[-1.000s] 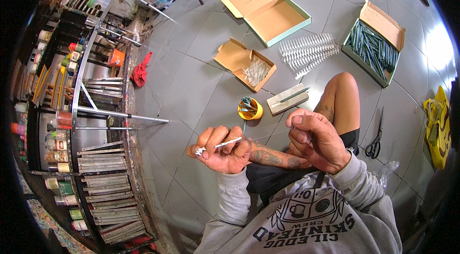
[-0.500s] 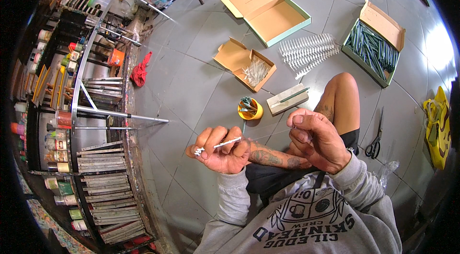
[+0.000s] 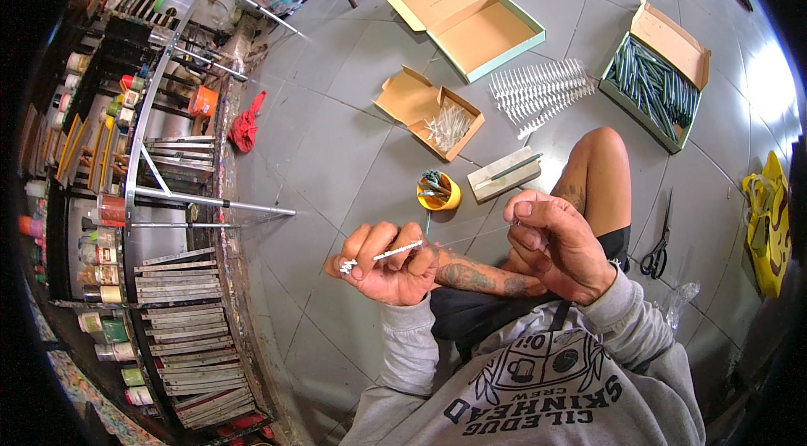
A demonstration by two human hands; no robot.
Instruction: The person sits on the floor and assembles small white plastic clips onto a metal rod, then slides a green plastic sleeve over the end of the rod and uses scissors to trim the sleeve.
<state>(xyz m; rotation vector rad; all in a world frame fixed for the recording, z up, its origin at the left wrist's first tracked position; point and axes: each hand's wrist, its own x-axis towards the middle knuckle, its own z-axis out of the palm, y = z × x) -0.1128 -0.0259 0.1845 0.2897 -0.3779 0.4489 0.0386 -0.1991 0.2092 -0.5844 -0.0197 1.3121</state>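
Observation:
My left hand (image 3: 388,264) is closed around a slim white stick (image 3: 397,251) whose knobbly white end (image 3: 347,266) pokes out past the fingers at the left. From it a fine clear thread (image 3: 471,237) runs across to my right hand (image 3: 551,248), where thumb and fingers pinch its other end. The fingers hide how the thread is fixed at either side. Just beyond the hands stand a yellow cup (image 3: 453,194) of dark green sticks and a pale flat block (image 3: 487,186) with one green stick (image 3: 517,165) lying on it.
Farther off are a small carton (image 3: 402,100) of clear slivers, an open flat box (image 3: 487,34), rows of white pieces (image 3: 542,93) and a box (image 3: 681,139) of green sticks. Black scissors (image 3: 656,261) and a yellow bag (image 3: 763,227) lie right. A paint-jar rack (image 3: 139,219) lines the left.

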